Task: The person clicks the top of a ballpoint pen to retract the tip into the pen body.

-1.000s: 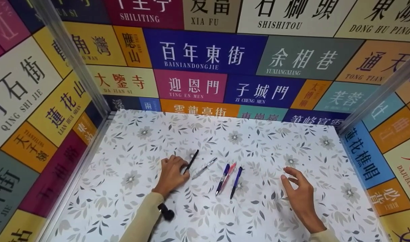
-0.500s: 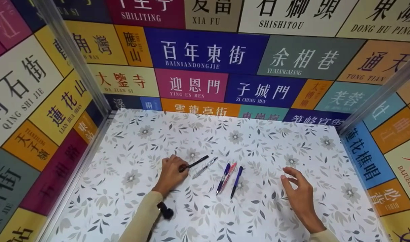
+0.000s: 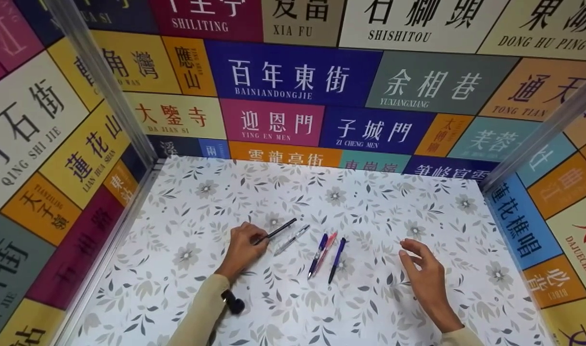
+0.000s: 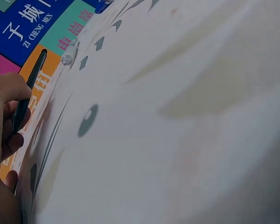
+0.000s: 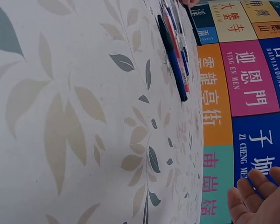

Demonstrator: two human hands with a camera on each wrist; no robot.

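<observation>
My left hand [image 3: 243,246] pinches a black pen [image 3: 282,227] between thumb and fingers, its far end pointing up and to the right. In the left wrist view the black pen [image 4: 36,70] slants across the fingers. Just right of it on the table lies a clear pen [image 3: 292,240]. Further right, a dark blue pen [image 3: 317,259] lies against a pink pen [image 3: 327,251], with a blue pen [image 3: 338,259] slightly apart. My right hand [image 3: 426,274] rests well to the right of the pens, fingers loosely bent, holding nothing; the right wrist view shows its fingers [image 5: 252,196].
A white table [image 3: 369,307] with a leaf and flower pattern fills the lower area. Colourful panels [image 3: 293,72] printed with characters stand at the back and both sides. Metal posts rise at the left corner [image 3: 115,96] and right corner [image 3: 538,139].
The black pen has swung in my left fingers from steep to a lower slant, its far end moving right over the clear pen's side. My right hand has barely moved.
</observation>
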